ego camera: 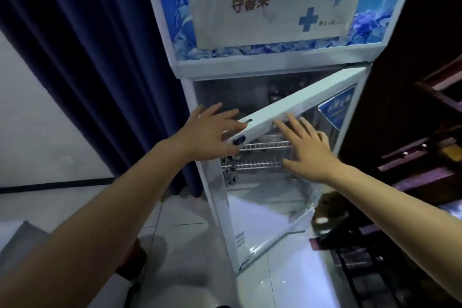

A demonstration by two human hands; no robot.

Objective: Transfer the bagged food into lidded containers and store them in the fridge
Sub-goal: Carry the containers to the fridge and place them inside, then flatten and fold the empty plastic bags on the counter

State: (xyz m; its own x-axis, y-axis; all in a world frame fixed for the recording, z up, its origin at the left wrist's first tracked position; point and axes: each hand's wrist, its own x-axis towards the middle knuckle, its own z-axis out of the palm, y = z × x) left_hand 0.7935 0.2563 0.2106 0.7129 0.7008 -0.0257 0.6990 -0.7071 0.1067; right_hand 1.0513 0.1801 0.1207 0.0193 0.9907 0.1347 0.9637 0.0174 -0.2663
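Note:
A white display fridge [190, 92] stands in front of me with a blue banner on top. Its glass door [295, 105] is partly swung out, hinged on the right. My left hand [212, 130] lies with straight fingers against the door's free corner by a round blue lock. My right hand [307, 147] reaches out flat in front of the door glass, fingers spread, holding nothing. Wire shelves [262, 145] show through the glass. No bag or lidded container can be made out.
A dark blue curtain [100, 57] hangs left of the fridge. Dark wooden shelving [412, 157] stands close on the right, with a round dark object [327, 217] low beside it. The floor is pale glossy tile [187, 232]. A red item [132, 257] sits below my left forearm.

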